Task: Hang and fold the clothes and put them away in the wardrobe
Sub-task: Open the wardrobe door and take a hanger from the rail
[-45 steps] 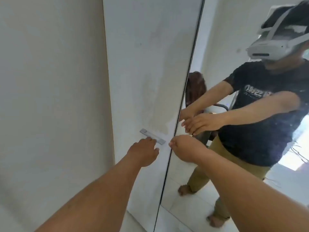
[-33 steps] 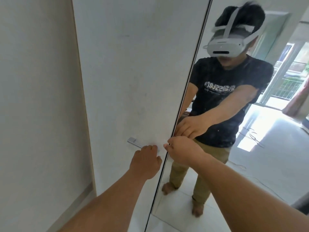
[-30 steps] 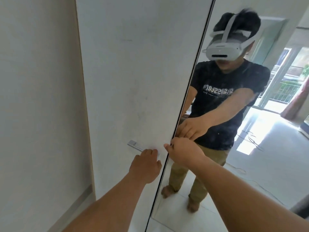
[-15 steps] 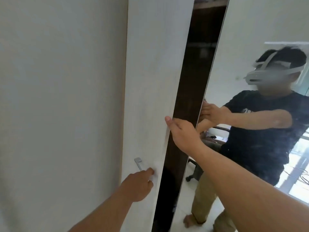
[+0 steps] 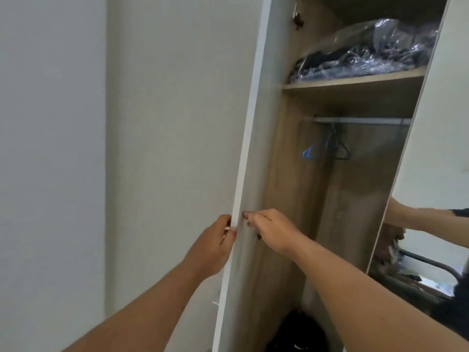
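Opening the wardrobe door [image 5: 247, 148], gripping its edge with left hand [image 5: 215, 247] and right hand [image 5: 271, 232]; next, probably let go and fetch clothes.

A wooden shelf [image 5: 355, 83] bears dark clothes [image 5: 324, 58] in clear plastic.

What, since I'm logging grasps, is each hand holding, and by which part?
Both hold the wardrobe door by its free edge: the left hand grips from outside, the right hand curls its fingers on the inner side.
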